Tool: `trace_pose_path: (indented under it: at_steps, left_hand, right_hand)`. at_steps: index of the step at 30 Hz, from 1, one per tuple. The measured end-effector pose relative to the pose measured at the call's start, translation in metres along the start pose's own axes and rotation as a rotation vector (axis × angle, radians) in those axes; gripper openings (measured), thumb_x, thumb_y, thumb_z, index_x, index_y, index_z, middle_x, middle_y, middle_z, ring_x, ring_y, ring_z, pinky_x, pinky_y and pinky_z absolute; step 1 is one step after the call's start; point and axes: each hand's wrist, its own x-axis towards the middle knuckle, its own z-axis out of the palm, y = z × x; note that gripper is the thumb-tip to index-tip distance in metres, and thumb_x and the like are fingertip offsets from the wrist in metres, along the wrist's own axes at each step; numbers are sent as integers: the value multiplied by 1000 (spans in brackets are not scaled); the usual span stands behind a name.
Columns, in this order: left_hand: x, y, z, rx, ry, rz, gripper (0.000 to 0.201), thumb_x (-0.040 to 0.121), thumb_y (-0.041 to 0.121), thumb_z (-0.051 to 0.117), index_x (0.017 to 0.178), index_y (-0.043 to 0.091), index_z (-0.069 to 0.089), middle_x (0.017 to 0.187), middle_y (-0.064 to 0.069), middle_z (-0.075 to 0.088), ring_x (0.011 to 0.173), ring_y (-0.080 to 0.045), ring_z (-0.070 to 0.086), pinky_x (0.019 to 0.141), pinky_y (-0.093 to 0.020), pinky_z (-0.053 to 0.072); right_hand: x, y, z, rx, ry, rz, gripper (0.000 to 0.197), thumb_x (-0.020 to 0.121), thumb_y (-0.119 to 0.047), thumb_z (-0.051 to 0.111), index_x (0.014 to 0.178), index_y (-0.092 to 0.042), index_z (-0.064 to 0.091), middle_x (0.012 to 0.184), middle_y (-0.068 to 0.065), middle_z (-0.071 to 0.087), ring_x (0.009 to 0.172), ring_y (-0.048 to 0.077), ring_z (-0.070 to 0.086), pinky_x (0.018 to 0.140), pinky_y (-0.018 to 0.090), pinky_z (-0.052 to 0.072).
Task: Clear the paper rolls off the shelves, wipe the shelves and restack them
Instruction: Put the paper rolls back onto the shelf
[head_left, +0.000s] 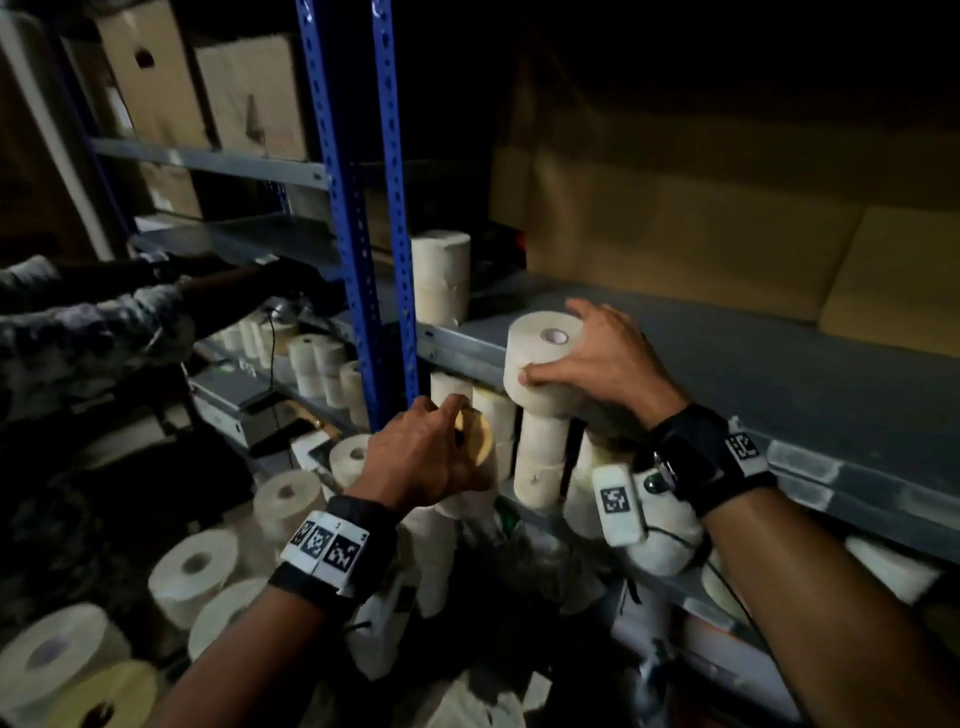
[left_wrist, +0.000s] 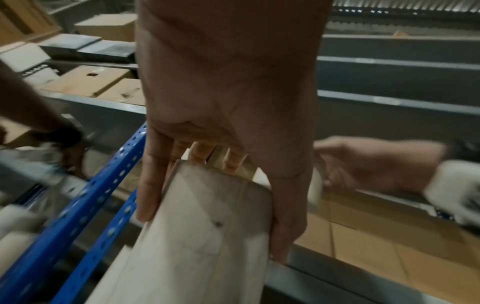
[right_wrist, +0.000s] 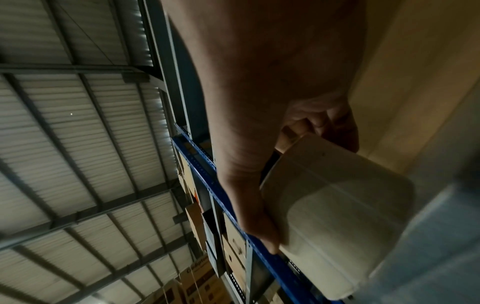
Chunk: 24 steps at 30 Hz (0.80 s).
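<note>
Both hands grip rolls: right hand (head_left: 605, 358) wraps a wide paper roll (head_left: 543, 364) upright at the front lip of the grey shelf (head_left: 779, 374); left hand (head_left: 423, 452) clasps a narrower roll (head_left: 475, 441) lower, beside the blue upright (head_left: 358, 208). Two stacked rolls (head_left: 440, 278) stand at the shelf's left end. Loose rolls (head_left: 195, 566) crowd below. Risk, judged: the wide roll overhangs the edge; let go early, it tips onto the pile. Dim, blurred frames hide the seating.

Cardboard boxes (head_left: 249, 98) on upper rack; corrugated roof (right_wrist: 64, 144) overhead.
</note>
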Motion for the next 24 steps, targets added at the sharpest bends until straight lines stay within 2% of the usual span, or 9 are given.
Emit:
trace_pose_path:
  at_steps: [2,4,6,7,11,17,20,22,24]
  left_hand:
    - [25,-7,-10,22,-8,2,102,61,84,76,144,42,35,121,-3,53,105,-33,62,82,-49,58]
    - [47,-15,-16,32,-17,-1,104,59,84,78,144,41,35,123,-3,53,106,-34,61,83,-52,58]
    - [66,-22,-16,30,-20,4,103,56,84,79,140,40,38,121,-3,54,106,-33,62,82,-52,59]
    - [75,-26,-15,31,-24,4,102,56,84,79,139,40,39,121,-3,54,107,-32,62,82,-51,59]
    - [108,-40,-7,26,-30,-8,107,59,81,80,146,42,34,126,-2,53,113,-29,59,86,-50,58]
    - [146,-50,-4,47,-54,-22,107,65,79,79,151,40,29,132,-2,50,118,-29,57,88,-46,56]
    - [161,-54,-6,66,-72,-27,108,65,80,79,152,41,29,134,-2,50,120,-29,56,89,-46,56]
    - [167,-56,-8,79,-89,-23,109,64,80,80,152,41,29,134,-2,50,120,-30,57,89,-47,56]
    - [171,-59,-8,84,-97,-15,109,64,80,80,152,42,28,134,-2,50,120,-29,57,90,-47,56]
  right_hand:
    - [32,-17,-4,18,28,-2,120,55,-67,91,154,-17,44,151,8,53,137,28,50,110,39,45]
    - [63,-31,-6,35,45,-10,108,59,-61,92,147,-15,50,145,7,58,127,25,54,100,33,47]
    - [94,-42,-7,67,50,-14,101,63,-55,93,145,-16,52,142,6,58,114,18,50,90,28,42]
    - [111,-47,-6,76,52,-10,101,63,-55,94,146,-16,50,142,6,57,113,16,48,89,27,40]
    - [179,-66,-5,117,86,-11,111,61,-57,94,149,-11,47,144,7,56,129,25,54,90,27,43]
    - [270,-91,2,131,126,-29,109,61,-59,93,146,-8,47,146,10,50,133,28,48,93,30,42]
    - [297,-101,18,124,95,1,105,51,-64,92,133,-11,53,137,9,54,125,28,53,91,34,50]
    - [308,-105,30,155,71,0,108,42,-66,92,130,-14,54,135,8,54,124,29,54,97,42,54]
    - [314,-109,43,155,57,-6,108,45,-63,93,133,-15,53,139,8,52,128,29,51,103,43,51]
